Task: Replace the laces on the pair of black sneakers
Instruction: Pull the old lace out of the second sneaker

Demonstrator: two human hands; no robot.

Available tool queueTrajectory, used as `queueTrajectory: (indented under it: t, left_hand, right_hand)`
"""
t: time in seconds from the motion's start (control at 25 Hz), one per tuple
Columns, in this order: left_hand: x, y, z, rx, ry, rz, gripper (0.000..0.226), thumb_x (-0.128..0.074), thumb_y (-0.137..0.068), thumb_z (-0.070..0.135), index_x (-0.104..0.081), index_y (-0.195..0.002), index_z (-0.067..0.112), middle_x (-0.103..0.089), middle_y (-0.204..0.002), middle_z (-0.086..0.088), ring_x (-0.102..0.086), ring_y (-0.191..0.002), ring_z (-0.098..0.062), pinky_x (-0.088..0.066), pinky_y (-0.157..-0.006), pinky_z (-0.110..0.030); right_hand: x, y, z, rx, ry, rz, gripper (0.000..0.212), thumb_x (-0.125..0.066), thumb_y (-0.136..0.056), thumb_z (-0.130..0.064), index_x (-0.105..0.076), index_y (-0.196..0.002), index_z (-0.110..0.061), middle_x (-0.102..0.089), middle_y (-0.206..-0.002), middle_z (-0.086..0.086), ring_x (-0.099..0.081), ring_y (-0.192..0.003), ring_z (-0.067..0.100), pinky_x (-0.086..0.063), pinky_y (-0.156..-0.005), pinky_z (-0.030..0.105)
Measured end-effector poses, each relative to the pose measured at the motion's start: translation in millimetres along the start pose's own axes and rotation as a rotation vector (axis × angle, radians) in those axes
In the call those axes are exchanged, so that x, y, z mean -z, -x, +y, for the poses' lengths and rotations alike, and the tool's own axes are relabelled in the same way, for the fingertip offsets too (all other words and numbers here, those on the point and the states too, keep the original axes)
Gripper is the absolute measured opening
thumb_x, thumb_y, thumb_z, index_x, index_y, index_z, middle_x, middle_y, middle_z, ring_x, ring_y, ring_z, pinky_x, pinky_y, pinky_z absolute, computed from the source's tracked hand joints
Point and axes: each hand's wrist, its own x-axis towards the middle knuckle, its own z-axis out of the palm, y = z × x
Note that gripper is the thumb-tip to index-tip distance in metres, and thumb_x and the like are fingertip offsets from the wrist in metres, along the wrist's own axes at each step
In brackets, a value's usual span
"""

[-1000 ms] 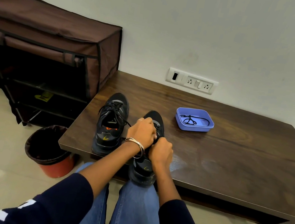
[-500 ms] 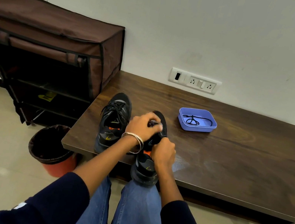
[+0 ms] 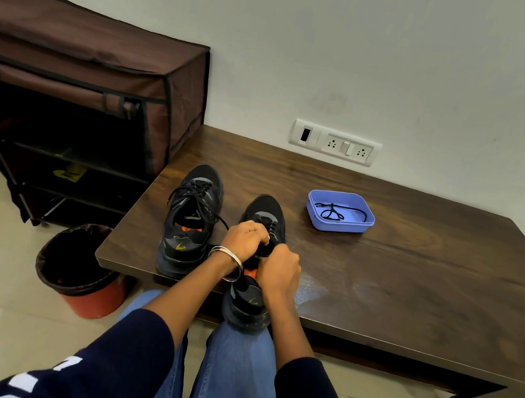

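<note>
Working at the right sneaker [image 3: 264,220] near the table [image 3: 415,276] edge, both the left hand [image 3: 245,241] and right hand [image 3: 279,266] are curling tight around its lace; a hard tug is risking dragging the overhanging shoe off.

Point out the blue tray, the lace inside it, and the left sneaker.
blue tray [image 3: 361,227]: head view, front right wall.
black lace [image 3: 333,211]: head view, knotted loop.
left sneaker [image 3: 196,201]: head view, laced tongue.
</note>
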Motion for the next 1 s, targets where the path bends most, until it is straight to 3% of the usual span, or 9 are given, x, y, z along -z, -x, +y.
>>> queueTrajectory:
  t: [0.12, 0.28, 0.48, 0.64, 0.8, 0.88, 1.0]
  left_hand:
    - [-1, 1, 4, 0.048, 0.016, 0.011, 0.018, -0.045, -0.06, 0.032, -0.052, -0.054, 0.018, -0.057, -0.075, -0.003, -0.046, -0.074, -0.021, -0.039, -0.075, -0.037]
    - [-1, 0, 2, 0.084, 0.207, 0.023, 0.022, -0.054, -0.065, 0.024, -0.044, -0.046, 0.019, -0.045, -0.058, 0.001, -0.036, -0.065, -0.019, -0.031, -0.064, -0.034]
    - [-4, 0, -7, 0.052, 0.383, 0.058, 0.031, -0.053, -0.081, -0.001, -0.051, -0.052, 0.01, -0.049, -0.061, -0.003, -0.042, -0.06, -0.011, -0.036, -0.057, -0.02]
    - [-10, -1, -14, 0.033, 0.491, 0.079, 0.032, -0.055, -0.081, -0.005, -0.056, -0.052, 0.008, -0.054, -0.053, 0.003, -0.048, -0.054, -0.005, -0.042, -0.056, -0.016]
    - [-2, -3, -22, 0.188, 0.729, 0.21, 0.029, -0.049, -0.08, 0.002, -0.044, -0.053, 0.013, -0.04, -0.046, 0.004, -0.03, -0.043, -0.01, -0.027, -0.041, -0.021]
    - [-1, -1, -35, 0.221, 0.699, 0.235, 0.028, -0.051, -0.08, 0.004, -0.048, -0.054, 0.013, -0.04, -0.045, 0.004, -0.03, -0.047, -0.013, -0.026, -0.042, -0.021]
    - [3, 4, -27, 0.172, 0.416, 0.251, 0.011, -0.061, -0.086, 0.01, -0.067, -0.077, 0.01, -0.059, -0.062, 0.001, -0.053, -0.064, -0.02, -0.043, -0.058, -0.026]
  right_hand:
    - [0, 0, 0, 0.007, 0.001, -0.005, 0.021, -0.049, -0.094, -0.014, -0.06, -0.109, -0.004, -0.064, -0.108, 0.017, -0.061, -0.098, 0.036, -0.051, -0.075, 0.042]
    - [3, 1, -1, 0.02, 0.016, -0.014, 0.021, -0.051, -0.094, -0.013, -0.06, -0.109, -0.002, -0.063, -0.109, 0.017, -0.061, -0.1, 0.036, -0.049, -0.075, 0.041]
    - [2, 0, 0, 0.016, -0.009, -0.007, 0.021, -0.05, -0.094, -0.016, -0.06, -0.108, -0.004, -0.063, -0.107, 0.017, -0.061, -0.099, 0.036, -0.052, -0.077, 0.043]
    - [1, -2, 0, 0.005, -0.009, -0.001, 0.02, -0.05, -0.094, -0.014, -0.06, -0.108, -0.004, -0.063, -0.108, 0.017, -0.061, -0.099, 0.037, -0.052, -0.077, 0.044]
    - [2, -5, 1, -0.011, 0.001, 0.005, 0.018, -0.052, -0.093, -0.012, -0.061, -0.105, -0.003, -0.064, -0.108, 0.018, -0.062, -0.099, 0.037, -0.053, -0.076, 0.042]
    - [1, -5, 1, -0.009, 0.017, 0.006, 0.017, -0.053, -0.093, -0.012, -0.061, -0.104, -0.002, -0.063, -0.108, 0.019, -0.061, -0.099, 0.037, -0.052, -0.076, 0.042]
    - [0, -5, 0, -0.008, 0.027, 0.014, 0.019, -0.054, -0.092, -0.014, -0.061, -0.106, -0.003, -0.063, -0.109, 0.019, -0.061, -0.1, 0.037, -0.054, -0.078, 0.043]
